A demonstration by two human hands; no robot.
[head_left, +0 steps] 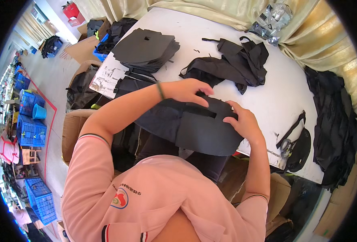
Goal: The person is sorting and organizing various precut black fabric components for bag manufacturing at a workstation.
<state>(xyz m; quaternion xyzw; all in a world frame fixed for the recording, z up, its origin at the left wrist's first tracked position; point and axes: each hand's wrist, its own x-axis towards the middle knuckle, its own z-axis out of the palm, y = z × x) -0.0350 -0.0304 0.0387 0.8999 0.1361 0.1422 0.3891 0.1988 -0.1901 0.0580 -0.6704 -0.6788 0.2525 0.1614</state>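
Note:
A flat black fabric panel (198, 131) with a rounded lower edge and a strip across its top lies at the near edge of the white table (275, 101). My left hand (186, 89) presses on its upper left part, fingers spread over the strip. My right hand (243, 121) holds down the panel's right edge. A second dark panel (156, 117) lies under it to the left. Both forearms come in from pink short sleeves.
A stack of black cut panels (146, 48) sits at the far left of the table, a heap of black straps and fabric (235, 60) in the middle back. A black bag piece (297, 147) and dark cloth (333, 121) lie right. Cardboard boxes (71, 129) and blue crates (31, 131) stand left.

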